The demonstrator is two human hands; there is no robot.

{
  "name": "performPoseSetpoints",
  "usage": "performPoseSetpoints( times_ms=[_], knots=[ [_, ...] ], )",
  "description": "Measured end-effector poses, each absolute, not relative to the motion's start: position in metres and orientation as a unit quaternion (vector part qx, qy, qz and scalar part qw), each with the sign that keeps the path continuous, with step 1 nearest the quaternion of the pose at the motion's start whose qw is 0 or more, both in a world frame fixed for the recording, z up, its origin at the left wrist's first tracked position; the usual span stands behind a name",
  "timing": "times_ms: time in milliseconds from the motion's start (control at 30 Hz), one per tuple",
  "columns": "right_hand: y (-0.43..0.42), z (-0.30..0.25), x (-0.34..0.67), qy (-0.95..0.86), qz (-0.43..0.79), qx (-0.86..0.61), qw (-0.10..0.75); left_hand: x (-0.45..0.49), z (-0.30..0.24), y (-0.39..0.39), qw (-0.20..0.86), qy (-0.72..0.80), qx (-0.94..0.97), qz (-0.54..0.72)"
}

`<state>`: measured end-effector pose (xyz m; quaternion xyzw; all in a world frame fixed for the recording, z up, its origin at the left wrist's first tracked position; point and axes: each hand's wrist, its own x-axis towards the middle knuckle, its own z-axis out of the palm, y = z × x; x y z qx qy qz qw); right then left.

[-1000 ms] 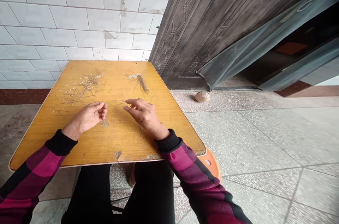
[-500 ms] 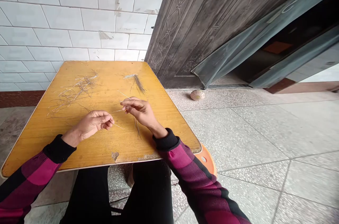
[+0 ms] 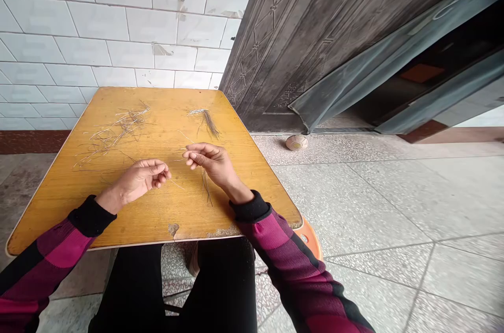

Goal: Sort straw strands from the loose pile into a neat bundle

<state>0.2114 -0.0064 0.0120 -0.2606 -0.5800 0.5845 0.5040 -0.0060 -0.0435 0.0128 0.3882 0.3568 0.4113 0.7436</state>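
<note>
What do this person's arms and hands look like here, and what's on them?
The left sleeve and right sleeve are knit, in magenta and dark plum blocks with black bands. Each ends in a black ribbed cuff. The left hand and right hand are bare, with no gloves.

Fibre strand (image 3: pixel 176 183) now trails sideways from left hand (image 3: pixel 137 181).

Inspected: white glazed wall tiles (image 3: pixel 118 23), chipped in places, above a dark red skirting band (image 3: pixel 31 141). Embossed dark metal door (image 3: pixel 315 44) recorded at right. Speckled terrazzo floor slabs (image 3: pixel 366 201) noted. Yellow wooden worktop (image 3: pixel 51 207) found chipped along near edge; orange stool (image 3: pixel 311 238) partly visible beneath corner.
</note>
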Motion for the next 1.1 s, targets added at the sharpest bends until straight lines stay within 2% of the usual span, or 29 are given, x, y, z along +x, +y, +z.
performPoseSetpoints(
  times_ms=[200,400,567,633,800,967,1033,1100],
  knots=[
    [-0.005,0.016,0.213,-0.501,0.651,-0.251,0.511,0.0,0.012,-0.052,0.732,0.356,0.459,0.355],
    [-0.01,0.017,0.213,-0.463,0.738,-0.244,0.426,-0.004,0.012,-0.051,0.735,0.332,0.526,0.269],
    [-0.019,0.015,0.206,-0.486,0.773,-0.233,0.334,-0.011,0.015,-0.039,0.739,0.346,0.464,0.344],
    [-0.023,0.013,0.2,-0.508,0.774,-0.237,0.296,-0.01,0.017,-0.039,0.748,0.34,0.462,0.333],
    [-0.028,0.008,0.191,-0.554,0.753,-0.244,0.257,-0.008,0.024,-0.048,0.729,0.352,0.526,0.261],
    [-0.029,0.008,0.193,-0.618,0.701,-0.25,0.254,-0.005,0.025,-0.05,0.697,0.372,0.556,0.258],
    [-0.028,0.011,0.195,-0.672,0.64,-0.26,0.267,-0.003,0.023,-0.05,0.686,0.377,0.549,0.292],
    [-0.028,0.015,0.199,-0.744,0.526,-0.277,0.304,-0.002,0.02,-0.048,0.672,0.385,0.531,0.343]
  ],
)
